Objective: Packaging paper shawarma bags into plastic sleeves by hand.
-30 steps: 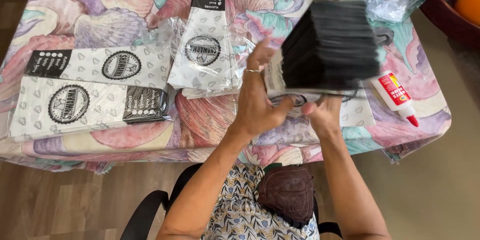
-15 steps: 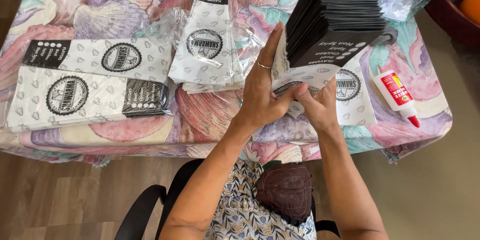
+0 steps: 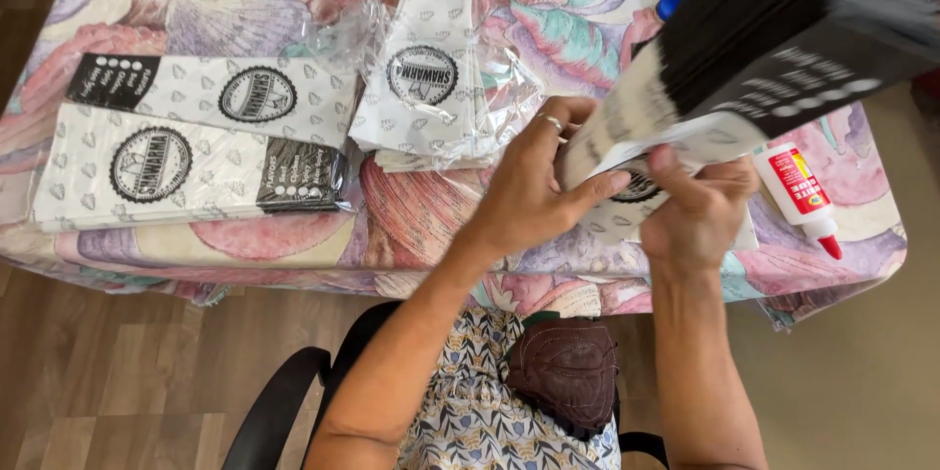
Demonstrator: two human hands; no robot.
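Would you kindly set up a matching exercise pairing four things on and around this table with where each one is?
Things:
1. glue bottle
2. thick stack of paper bags
3. plastic-wrapped bundle of bags
4. two flat bag bundles

Places:
A. lying side by side at the table's left end
B. held up between the left hand and right hand
C. on the cloth at the right edge, red cap towards the person
D. mid-table, just left of the left hand

Pairs: 1-C, 2-B, 3-D, 4-A
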